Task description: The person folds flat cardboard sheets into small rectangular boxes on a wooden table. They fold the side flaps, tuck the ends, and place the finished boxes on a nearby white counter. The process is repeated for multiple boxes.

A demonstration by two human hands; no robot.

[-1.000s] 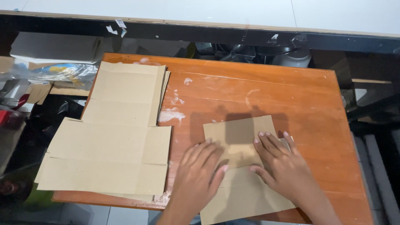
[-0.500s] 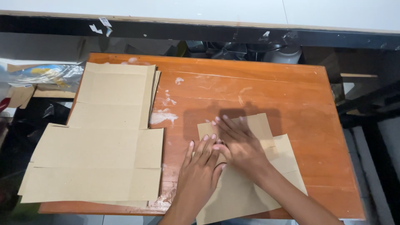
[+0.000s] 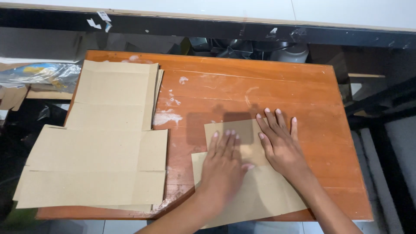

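A brown cardboard piece [image 3: 255,195] lies flat at the near edge of an orange wooden table [image 3: 268,86]. My left hand [image 3: 225,167] presses flat on its middle, fingers spread and pointing away from me. My right hand [image 3: 279,141] lies flat on the sheet's far right part, with the fingertips reaching past its edge onto the wood. Neither hand grips anything.
A stack of larger flattened cardboard blanks [image 3: 108,130] covers the table's left side and hangs over its left edge. White smears mark the wood near the middle. Clutter and plastic wrap [image 3: 43,73] lie left of the table; dark shelving stands behind and to the right.
My right hand slid from the sheet's upper left to its right side. My left hand moved up onto the sheet's middle. The sheet looks shifted slightly.
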